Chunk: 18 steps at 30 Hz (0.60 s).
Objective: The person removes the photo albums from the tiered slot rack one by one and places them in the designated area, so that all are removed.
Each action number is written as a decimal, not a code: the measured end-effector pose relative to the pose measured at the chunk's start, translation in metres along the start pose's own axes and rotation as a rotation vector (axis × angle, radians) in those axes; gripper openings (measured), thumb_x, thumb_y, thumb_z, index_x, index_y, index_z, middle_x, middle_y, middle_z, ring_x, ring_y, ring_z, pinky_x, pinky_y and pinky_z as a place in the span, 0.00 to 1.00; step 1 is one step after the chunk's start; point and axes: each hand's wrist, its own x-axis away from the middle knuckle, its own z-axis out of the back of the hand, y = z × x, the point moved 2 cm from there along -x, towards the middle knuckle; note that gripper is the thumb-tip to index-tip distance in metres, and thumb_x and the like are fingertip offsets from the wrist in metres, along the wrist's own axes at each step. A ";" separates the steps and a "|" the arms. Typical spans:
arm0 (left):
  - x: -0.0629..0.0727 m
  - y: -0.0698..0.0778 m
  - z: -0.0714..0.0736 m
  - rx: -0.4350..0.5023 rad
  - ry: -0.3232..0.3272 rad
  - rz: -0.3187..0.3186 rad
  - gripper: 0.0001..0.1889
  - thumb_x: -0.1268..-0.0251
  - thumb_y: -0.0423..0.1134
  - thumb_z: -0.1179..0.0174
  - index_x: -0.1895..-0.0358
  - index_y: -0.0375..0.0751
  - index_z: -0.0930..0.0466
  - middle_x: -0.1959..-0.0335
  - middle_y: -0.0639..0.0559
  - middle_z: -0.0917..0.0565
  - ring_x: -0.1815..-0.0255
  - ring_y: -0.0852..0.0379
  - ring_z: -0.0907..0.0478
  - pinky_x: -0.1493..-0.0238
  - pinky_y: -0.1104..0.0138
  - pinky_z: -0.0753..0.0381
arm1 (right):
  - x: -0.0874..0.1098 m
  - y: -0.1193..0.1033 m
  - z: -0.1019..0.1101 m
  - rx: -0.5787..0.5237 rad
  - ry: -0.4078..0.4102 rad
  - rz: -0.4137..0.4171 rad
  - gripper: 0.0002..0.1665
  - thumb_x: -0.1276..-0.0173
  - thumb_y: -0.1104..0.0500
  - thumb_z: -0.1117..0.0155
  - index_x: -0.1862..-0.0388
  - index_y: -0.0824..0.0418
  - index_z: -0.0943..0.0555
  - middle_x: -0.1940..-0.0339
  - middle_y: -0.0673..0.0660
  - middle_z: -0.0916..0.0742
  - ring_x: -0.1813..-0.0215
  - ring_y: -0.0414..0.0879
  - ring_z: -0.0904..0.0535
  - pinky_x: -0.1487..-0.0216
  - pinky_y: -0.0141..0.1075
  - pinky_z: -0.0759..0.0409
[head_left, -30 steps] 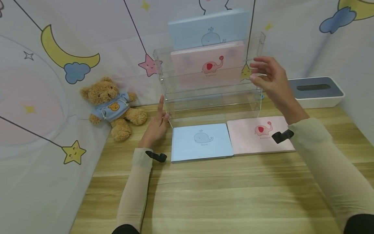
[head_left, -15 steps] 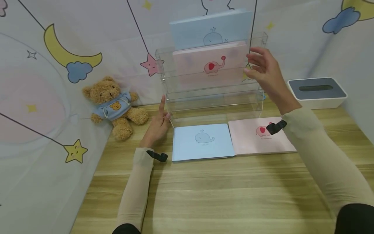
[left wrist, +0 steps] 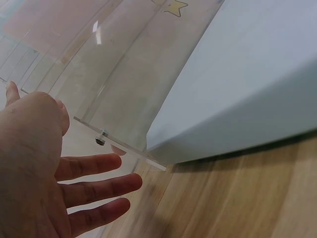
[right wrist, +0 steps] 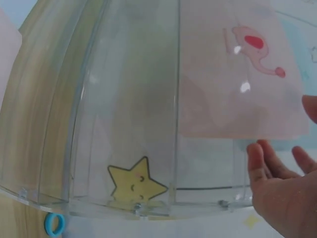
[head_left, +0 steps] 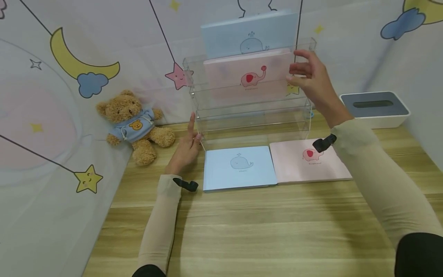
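A clear acrylic rack holds a pink elephant book in front of a light blue whale book. At the rack's lower left side is my left hand, index finger extended; its other fingers look straight in the left wrist view, beside the clear side panel. My right hand hovers at the pink book's right edge, fingers loosely bent. In the right wrist view its fingertips come close to that edge, with no grip visible; contact cannot be told.
On the wooden table, a second blue whale book and pink elephant book lie flat before the rack. A teddy bear sits left, a grey-topped white box right. A blue ring shows by the rack.
My right hand has moved left and slightly up, closer to the right edge of the pink book in the rack. My left hand and the books have stayed put.
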 end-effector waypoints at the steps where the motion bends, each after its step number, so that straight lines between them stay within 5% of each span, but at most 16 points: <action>1: 0.000 0.000 0.000 0.000 -0.001 0.002 0.41 0.09 0.43 0.58 0.11 0.65 0.77 0.59 0.39 0.14 0.65 0.44 0.22 0.47 0.46 0.19 | -0.001 0.000 0.000 0.007 0.000 0.000 0.41 0.21 0.52 0.35 0.14 0.40 0.38 0.21 0.60 0.22 0.22 0.53 0.27 0.15 0.52 0.33; 7: 0.001 0.000 0.001 0.004 0.003 0.007 0.41 0.09 0.44 0.58 0.11 0.66 0.77 0.62 0.40 0.16 0.66 0.46 0.24 0.48 0.47 0.21 | -0.005 -0.004 0.002 0.045 0.002 0.018 0.40 0.21 0.53 0.34 0.15 0.41 0.36 0.26 0.60 0.20 0.29 0.48 0.24 0.25 0.44 0.26; 13: 0.001 0.001 0.001 0.014 -0.005 0.018 0.41 0.09 0.43 0.58 0.12 0.67 0.77 0.59 0.39 0.14 0.63 0.44 0.20 0.46 0.45 0.19 | -0.011 -0.013 0.006 0.078 0.026 0.050 0.39 0.22 0.54 0.32 0.16 0.43 0.34 0.41 0.48 0.15 0.40 0.39 0.22 0.35 0.36 0.25; 18: 0.001 0.000 0.001 0.014 -0.009 0.013 0.40 0.08 0.44 0.59 0.12 0.67 0.77 0.56 0.37 0.12 0.61 0.41 0.17 0.44 0.44 0.18 | -0.018 -0.021 0.007 0.089 0.009 0.095 0.38 0.23 0.55 0.32 0.18 0.46 0.33 0.39 0.54 0.14 0.45 0.39 0.20 0.41 0.32 0.24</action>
